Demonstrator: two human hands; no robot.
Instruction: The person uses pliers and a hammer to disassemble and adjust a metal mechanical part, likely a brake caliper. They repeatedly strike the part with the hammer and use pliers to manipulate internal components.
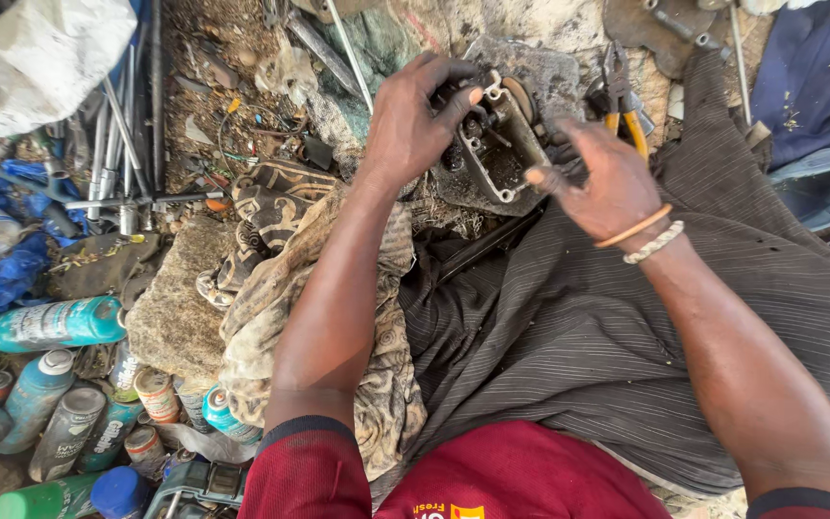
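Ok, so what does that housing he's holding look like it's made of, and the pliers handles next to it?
The housing, gripped by the left hand, looks like cast metal, probably aluminium: dull grey, with bolt ears around its rim and dark grime inside. The pliers beyond the right hand have grey, worn steel-looking jaws and glossy yellow handles, likely a plastic or rubber coating. Neither material is certain from this view.

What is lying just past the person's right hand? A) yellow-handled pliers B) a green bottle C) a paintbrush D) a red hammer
A: yellow-handled pliers lie just beyond the right hand, beside the dirty metal engine part that the left hand grips.
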